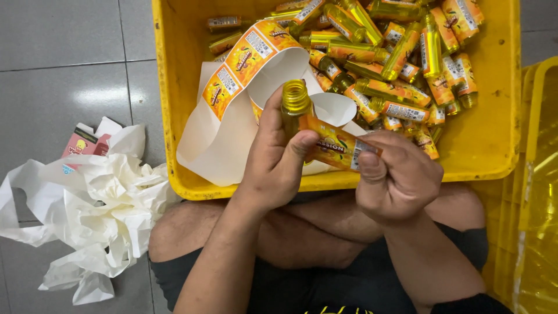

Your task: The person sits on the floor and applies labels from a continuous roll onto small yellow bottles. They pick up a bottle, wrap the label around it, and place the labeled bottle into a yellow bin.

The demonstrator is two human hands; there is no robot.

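Note:
My left hand [274,163] grips a small bottle [297,103] of yellow liquid with a yellow screw cap, thumb pressed on its side. An orange label [332,146] is partly wrapped on the bottle, and my right hand [397,175] pinches the label's free end. A curling strip of orange labels on white backing paper [244,64] arches up just behind the bottle. Both hands hover over the near rim of a yellow plastic crate [488,157].
Several labelled bottles [401,52] lie heaped in the crate's far right part. A pile of crumpled white backing paper [99,209] sits on the grey tiled floor at left. A second yellow container [537,192] stands at right. My crossed legs are below.

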